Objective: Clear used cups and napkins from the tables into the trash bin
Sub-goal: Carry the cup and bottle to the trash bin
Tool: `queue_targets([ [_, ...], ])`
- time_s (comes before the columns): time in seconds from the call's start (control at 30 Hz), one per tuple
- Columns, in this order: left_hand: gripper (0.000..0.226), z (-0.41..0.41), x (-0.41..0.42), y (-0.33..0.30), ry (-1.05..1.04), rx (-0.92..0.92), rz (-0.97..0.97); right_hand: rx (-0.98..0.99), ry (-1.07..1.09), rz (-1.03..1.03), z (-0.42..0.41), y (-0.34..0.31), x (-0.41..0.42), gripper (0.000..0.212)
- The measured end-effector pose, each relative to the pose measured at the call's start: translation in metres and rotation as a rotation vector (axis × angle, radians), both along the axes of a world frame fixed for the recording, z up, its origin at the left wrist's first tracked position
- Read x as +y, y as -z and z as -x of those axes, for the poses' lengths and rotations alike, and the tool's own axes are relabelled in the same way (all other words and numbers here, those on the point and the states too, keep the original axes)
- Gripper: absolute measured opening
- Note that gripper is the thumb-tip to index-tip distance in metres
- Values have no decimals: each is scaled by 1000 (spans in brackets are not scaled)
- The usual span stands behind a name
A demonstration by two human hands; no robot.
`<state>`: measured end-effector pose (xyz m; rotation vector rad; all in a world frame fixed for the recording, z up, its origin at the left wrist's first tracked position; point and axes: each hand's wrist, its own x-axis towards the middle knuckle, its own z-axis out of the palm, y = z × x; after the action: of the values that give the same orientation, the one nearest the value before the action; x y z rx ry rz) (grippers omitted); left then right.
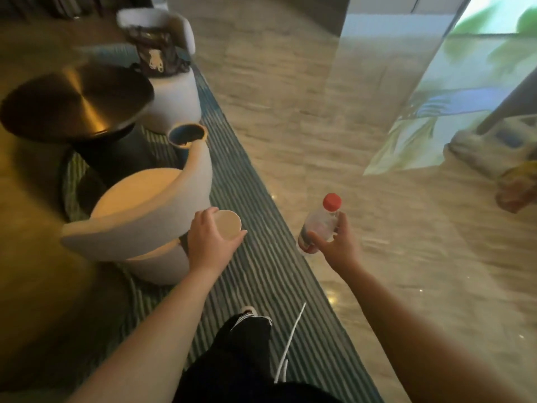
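Both hands full, beside the chairs

Left hand [209, 239] grips a paper cup [229, 224], fingers curled round its side, the round pale end of the cup turned toward the camera. Whether that end is the mouth or the base cannot be told. The cup is held in the air just beside the curved back of the near chair [139, 219], above the striped rug [261, 274].

Right hand [338, 245] holds a clear bottle [318, 225] with a red cap [332, 202], thumb and fingers wrapped round its body; the bottle tilts, cap up and away. It hangs over the edge where the rug meets the pale stone floor [290, 97]. The two hands are apart, each arm bare and stretched forward.

To the left stands a round dark table [75, 103] with a brushed metal top. Between it and the near chair is a small bin [187, 136] with a blue inside and something dark in it. Beyond is a second pale chair [171, 103] with a dark bag [158, 53] on its seat.

Below, a leg in black trousers [241, 353] and a shoe [248, 312] step on the rug. At right a mirrored panel [436, 97] shows green leaf shapes.
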<state>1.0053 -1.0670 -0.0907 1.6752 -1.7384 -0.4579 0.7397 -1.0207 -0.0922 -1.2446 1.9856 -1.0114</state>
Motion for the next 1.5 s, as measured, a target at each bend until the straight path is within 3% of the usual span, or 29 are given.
queue_targets([
  [0.33,74,34,-285,31,-142,82,43,19,-207,-2,36,34,-315,72],
  [0.6,64,26,-508,11,-296,150,41,27,-367,-44,34,15,-577,75],
  [0.83,70,-6,-620,28,-491,161,-55,-20,-559,-88,-25,28,-750,73],
  [1.0,78,-39,-716,74,-655,161,-145,-66,-787,-124,-88,72,-884,60],
  [1.2,77,-54,-837,124,-897,220,-259,18,-1060,-251,-149,112,-1048,66],
  [1.5,77,-81,-967,190,-1020,271,-330,54,-1160,-289,-241,166,-1180,75],
])
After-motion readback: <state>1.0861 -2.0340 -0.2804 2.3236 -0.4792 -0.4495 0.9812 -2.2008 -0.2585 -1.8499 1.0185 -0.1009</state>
